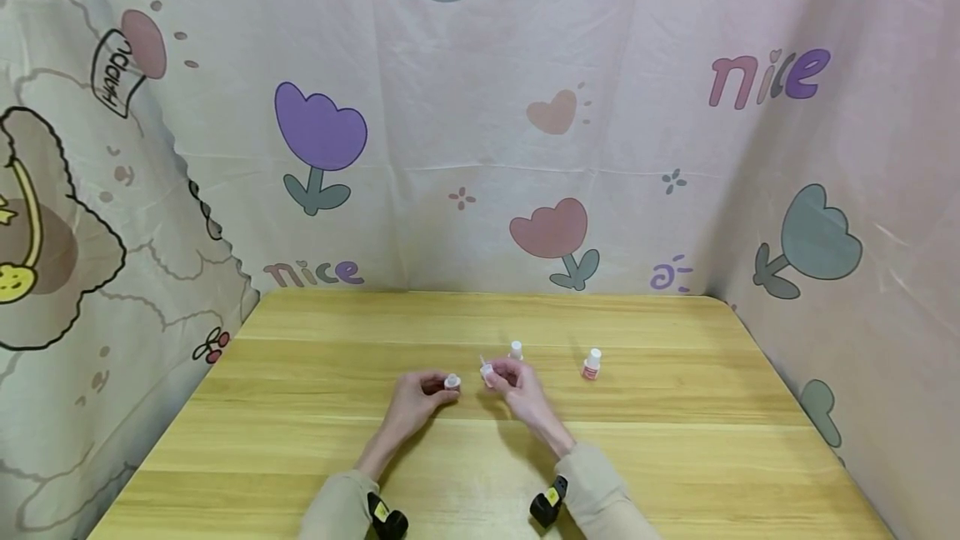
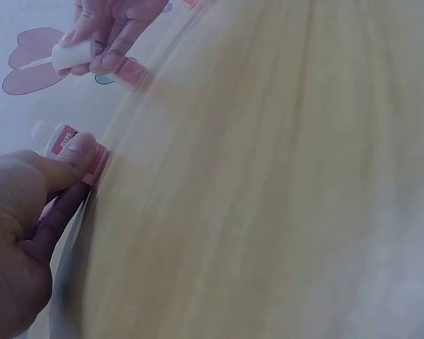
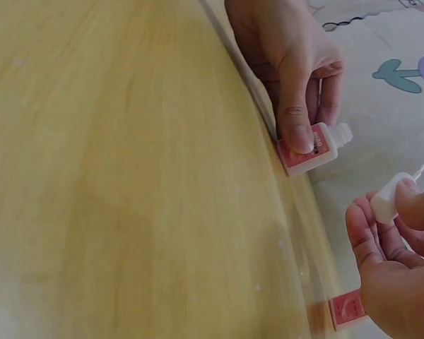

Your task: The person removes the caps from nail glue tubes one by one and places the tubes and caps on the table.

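My left hand [image 1: 414, 398] pinches a small white bottle [image 3: 316, 151] with a red label, thumb on the front and fingers behind. The bottle stands upright on the table, and its bare clear-white neck shows in the right wrist view. Just to the right, my right hand [image 1: 523, 394] holds a white brush cap [image 3: 387, 200] between thumb and fingers, apart from the bottle. A thin white stem [image 2: 34, 64] sticks out of the cap, pointing upward. Another capped bottle [image 1: 516, 348] stands behind the right hand, its lower part hidden.
Farther right on the wooden table [image 1: 675, 457] stands one more white-capped bottle [image 1: 592, 365] with a red label. A printed cloth [image 1: 450, 107] hangs along the table's back and sides. Each wrist wears a black camera [image 1: 549, 502].
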The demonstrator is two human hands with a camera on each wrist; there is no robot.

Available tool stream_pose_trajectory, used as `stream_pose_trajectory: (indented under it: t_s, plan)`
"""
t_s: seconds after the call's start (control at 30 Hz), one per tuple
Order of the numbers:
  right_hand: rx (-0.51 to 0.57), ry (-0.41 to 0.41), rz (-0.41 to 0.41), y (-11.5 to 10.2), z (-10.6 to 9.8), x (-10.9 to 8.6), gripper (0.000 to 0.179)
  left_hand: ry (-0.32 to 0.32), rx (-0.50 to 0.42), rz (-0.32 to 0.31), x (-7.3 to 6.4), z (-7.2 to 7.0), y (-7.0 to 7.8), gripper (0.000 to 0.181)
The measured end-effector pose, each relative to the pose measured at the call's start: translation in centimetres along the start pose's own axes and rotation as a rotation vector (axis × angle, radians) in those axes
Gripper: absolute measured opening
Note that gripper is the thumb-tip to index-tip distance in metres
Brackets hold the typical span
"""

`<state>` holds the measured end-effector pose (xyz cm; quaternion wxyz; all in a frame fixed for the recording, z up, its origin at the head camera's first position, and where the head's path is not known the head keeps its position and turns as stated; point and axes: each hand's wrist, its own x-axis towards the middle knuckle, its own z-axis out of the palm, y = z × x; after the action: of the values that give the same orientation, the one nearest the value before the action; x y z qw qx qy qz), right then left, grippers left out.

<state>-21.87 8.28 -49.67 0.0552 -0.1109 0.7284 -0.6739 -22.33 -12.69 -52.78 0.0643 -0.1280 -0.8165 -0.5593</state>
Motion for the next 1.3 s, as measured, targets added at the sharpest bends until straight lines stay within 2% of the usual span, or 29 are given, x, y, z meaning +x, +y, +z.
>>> stream_pose_trajectory:
  t_s: [0.27,0.33,0.5,0.57,0.67,0.9,1.3]
  plan:
    - [0.000,-0.033,-0.018,0.5,0.6,0.8,0.028,0.035,0.022,0.100,0.3,-0.5,-0.9,0.013]
    - [-0.021,-0.024,-0.017,0.6,0.8,1.1,0.029,0.042,0.029,0.081,0.4,-0.7,-1.0,0.014]
    - [-0.055,-0.014,-0.032,0.7,1.3,1.6,0.031,0.048,0.029,-0.031,0.6,-0.9,-0.7,0.015]
    - [-0.055,-0.023,-0.044,0.8,1.5,1.9,0.031,0.056,0.029,-0.050,0.7,-1.0,-0.6,0.014]
    - [-0.068,-0.038,-0.042,1.0,1.8,2.2,0.031,0.076,0.025,-0.060,0.8,-1.1,-0.6,0.015]
    - [-0.122,-0.039,-0.010,1.7,2.4,3.5,0.028,0.105,0.034,-0.033,0.9,-1.6,-0.9,0.016]
    - [-0.220,0.002,-0.023,1.4,3.4,4.9,0.023,0.100,0.031,-0.084,1.1,-2.7,-0.9,0.018]
